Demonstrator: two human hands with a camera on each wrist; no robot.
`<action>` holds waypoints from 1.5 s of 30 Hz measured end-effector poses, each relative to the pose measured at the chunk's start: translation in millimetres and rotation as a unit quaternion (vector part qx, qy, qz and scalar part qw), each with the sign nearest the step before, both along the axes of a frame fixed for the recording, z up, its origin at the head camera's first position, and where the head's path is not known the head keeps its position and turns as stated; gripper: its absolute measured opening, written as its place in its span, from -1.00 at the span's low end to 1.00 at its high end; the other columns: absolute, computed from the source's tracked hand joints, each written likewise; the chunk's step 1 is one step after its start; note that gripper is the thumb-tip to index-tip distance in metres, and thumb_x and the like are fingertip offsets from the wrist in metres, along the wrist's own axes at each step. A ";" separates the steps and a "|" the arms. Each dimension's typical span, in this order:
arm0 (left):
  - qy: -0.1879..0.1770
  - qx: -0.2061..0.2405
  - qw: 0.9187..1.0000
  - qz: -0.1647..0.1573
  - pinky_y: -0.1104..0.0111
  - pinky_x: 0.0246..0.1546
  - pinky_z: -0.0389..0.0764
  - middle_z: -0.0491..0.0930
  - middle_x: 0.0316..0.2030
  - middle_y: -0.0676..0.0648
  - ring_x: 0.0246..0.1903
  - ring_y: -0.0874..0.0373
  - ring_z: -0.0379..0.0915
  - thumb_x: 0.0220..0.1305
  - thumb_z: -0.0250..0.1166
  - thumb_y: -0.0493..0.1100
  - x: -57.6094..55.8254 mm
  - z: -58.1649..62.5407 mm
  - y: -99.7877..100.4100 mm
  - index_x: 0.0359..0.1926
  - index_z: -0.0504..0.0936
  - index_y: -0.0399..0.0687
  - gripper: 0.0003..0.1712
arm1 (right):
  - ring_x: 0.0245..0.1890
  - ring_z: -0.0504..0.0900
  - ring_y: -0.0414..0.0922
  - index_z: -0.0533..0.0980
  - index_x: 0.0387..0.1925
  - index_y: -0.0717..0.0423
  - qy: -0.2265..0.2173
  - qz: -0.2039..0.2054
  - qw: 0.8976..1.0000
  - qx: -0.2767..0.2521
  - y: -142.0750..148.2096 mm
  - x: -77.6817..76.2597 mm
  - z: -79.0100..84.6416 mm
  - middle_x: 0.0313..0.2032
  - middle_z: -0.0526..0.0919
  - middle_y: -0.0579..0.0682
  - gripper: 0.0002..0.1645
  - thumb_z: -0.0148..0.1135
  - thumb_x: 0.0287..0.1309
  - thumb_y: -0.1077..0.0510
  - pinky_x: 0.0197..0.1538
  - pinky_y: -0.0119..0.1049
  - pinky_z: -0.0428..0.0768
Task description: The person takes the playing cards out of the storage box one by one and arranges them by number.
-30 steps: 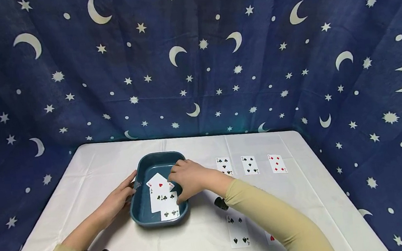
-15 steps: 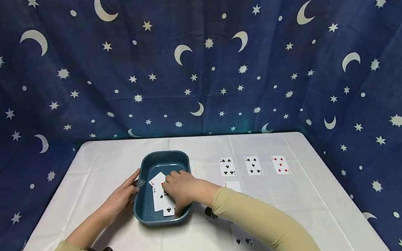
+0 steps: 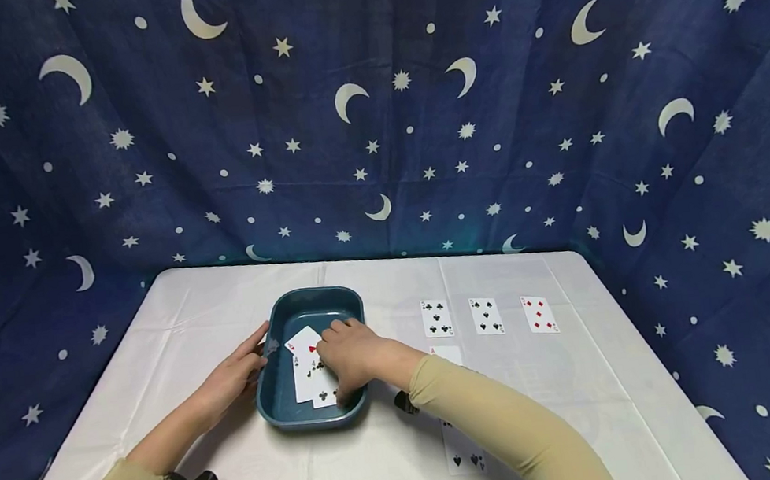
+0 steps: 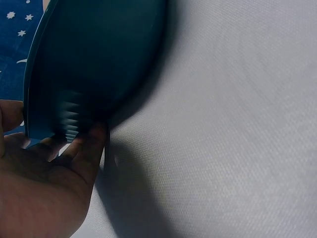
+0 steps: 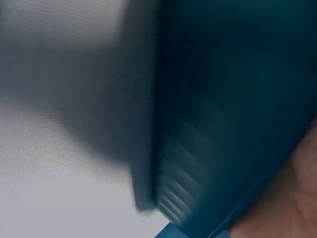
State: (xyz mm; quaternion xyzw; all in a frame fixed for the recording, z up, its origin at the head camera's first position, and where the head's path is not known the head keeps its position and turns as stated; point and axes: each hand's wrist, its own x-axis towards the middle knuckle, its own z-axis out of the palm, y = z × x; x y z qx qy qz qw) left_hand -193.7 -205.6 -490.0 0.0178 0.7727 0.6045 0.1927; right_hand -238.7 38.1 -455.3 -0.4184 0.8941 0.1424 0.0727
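Observation:
A dark blue tub [image 3: 316, 420] stands on the white-covered table, with several overlapping playing cards inside. Uppermost is a clubs card [image 3: 324, 397], partly covered by my right hand [image 3: 348, 355]. Its fingers and thumb pinch this card near its right side; the right wrist view shows only the tub's outer wall and a bit of palm. Under it lie an upright ace [image 3: 302, 384] and a tilted card with a red heart [image 3: 301, 341]. My left hand [image 3: 232, 374] holds the tub's left wall, fingertips beneath the rim at the ribbed grip [image 4: 71, 119].
Right of the tub lie a five of clubs [image 3: 437, 318], a five of spades [image 3: 486, 315] and a five of diamonds [image 3: 539, 314]. Nearer, a red ace [image 3: 445, 353] and a spades card [image 3: 463, 453] are partly hidden by the right sleeve. A starry curtain [image 3: 371, 115] hangs behind.
My right hand has moved left over the cards and onto the clubs card, which has shifted slightly away from the tub's near end. The left hand keeps its place on the tub.

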 end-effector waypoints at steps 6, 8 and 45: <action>0.000 0.003 1.000 -0.003 -0.24 0.37 0.11 -0.20 0.60 -0.34 0.51 -0.33 -0.07 0.53 -0.10 -0.18 -0.2 1.9 1.4 0.67 -0.20 0.21 -0.19 | 0.04 0.36 -0.15 0.53 0.17 -0.03 -0.010 -0.001 1.000 -0.012 0.2 -2.1 -2.6 0.04 0.54 -0.13 -0.04 0.53 -0.19 -0.46 0.20 -0.18 0.37; 0.000 0.003 1.000 -0.003 -0.24 0.37 0.12 -0.20 0.60 -0.34 0.51 -0.33 -0.06 0.53 -0.10 -0.18 0.0 2.4 1.9 0.67 -0.20 0.21 -0.19 | 0.03 0.36 -0.15 0.53 0.15 -0.03 -0.013 -0.003 1.000 -0.017 1.1 -2.9 -3.1 0.03 0.54 -0.13 -0.08 0.53 -0.18 -0.43 0.21 -0.17 0.36; -0.001 -0.016 1.000 0.006 0.04 0.22 0.40 -0.13 0.59 -0.34 0.35 -0.19 0.21 0.51 -0.09 -0.18 2.0 3.8 4.1 0.67 -0.18 0.21 -0.18 | 0.22 0.33 -0.10 0.47 0.30 -0.14 0.000 0.007 0.989 -0.150 48.6 -2.7 54.1 0.17 0.49 -0.11 -0.05 0.54 -0.17 -0.29 0.33 -0.15 0.30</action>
